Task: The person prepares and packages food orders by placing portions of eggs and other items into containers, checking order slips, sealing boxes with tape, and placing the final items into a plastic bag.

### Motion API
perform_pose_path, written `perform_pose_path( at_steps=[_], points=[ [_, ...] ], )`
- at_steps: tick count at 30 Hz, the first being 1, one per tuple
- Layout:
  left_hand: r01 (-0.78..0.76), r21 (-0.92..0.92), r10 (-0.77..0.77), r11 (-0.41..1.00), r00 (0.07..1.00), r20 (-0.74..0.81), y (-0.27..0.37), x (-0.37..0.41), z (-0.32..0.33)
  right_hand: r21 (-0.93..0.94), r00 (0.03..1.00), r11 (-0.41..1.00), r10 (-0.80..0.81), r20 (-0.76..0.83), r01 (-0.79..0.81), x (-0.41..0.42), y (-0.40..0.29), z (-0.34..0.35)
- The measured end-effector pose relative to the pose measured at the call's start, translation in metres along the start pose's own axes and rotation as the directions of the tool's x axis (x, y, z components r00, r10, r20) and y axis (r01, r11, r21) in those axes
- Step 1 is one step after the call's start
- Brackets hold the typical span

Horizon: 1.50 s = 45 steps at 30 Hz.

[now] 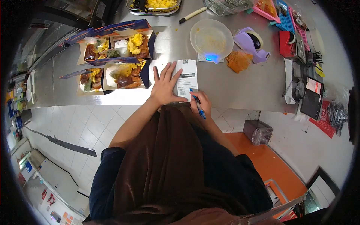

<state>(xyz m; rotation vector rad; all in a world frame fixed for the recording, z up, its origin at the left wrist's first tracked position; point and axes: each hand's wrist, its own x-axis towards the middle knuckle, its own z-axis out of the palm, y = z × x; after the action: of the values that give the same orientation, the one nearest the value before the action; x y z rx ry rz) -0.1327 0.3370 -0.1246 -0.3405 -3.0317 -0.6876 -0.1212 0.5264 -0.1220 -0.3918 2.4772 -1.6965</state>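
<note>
A printed paper slip lies on the steel counter in front of me. My left hand is spread flat, its fingers and thumb pressing the slip's left side. In my right hand is a blue pen, its blue end by the slip's lower right part. To the left stand two open cardboard food boxes, the far box and the near box. Fried pieces, scrambled egg and small bags of dark sauce fill their compartments.
Beyond the slip, a plastic bowl rests on a lit digital scale. Nearby are a purple tape dispenser, an orange-stained sheet and a marker. A metal tray of egg sits at the back; a tablet stands right.
</note>
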Motion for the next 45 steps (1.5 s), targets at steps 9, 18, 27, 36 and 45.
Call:
perform_pose_path(
  at_steps=[9, 18, 27, 36, 45],
  points=[
    [0.000, 0.006, 0.000, 1.000, 1.000, -0.002, 0.000, 0.000, 0.002, -0.040, 1.000, 0.999, 0.006, -0.006, -0.006, -0.002, 0.006, -0.005],
    [-0.031, 0.042, 0.028, 0.999, 0.997, 0.067, -0.003, -0.001, 0.002, -0.053, 0.975, 0.979, -0.187, 0.122, 0.194, -0.002, 0.004, 0.018],
    [-0.032, 0.030, 0.030, 0.999, 0.998, 0.055, -0.004, -0.002, 0.004, -0.035, 0.968, 0.979, -0.194, 0.162, 0.202, -0.001, 0.001, 0.015],
    [-0.028, 0.035, 0.025, 0.999, 0.998, 0.063, -0.004, -0.001, 0.002, -0.067, 0.967, 0.975, -0.199, 0.162, 0.212, -0.002, 0.004, 0.011],
    [-0.033, 0.018, 0.032, 0.999, 0.998, 0.047, -0.002, -0.003, 0.004, -0.020, 0.982, 0.995, -0.091, 0.166, 0.096, -0.006, 0.003, 0.007]
  ],
)
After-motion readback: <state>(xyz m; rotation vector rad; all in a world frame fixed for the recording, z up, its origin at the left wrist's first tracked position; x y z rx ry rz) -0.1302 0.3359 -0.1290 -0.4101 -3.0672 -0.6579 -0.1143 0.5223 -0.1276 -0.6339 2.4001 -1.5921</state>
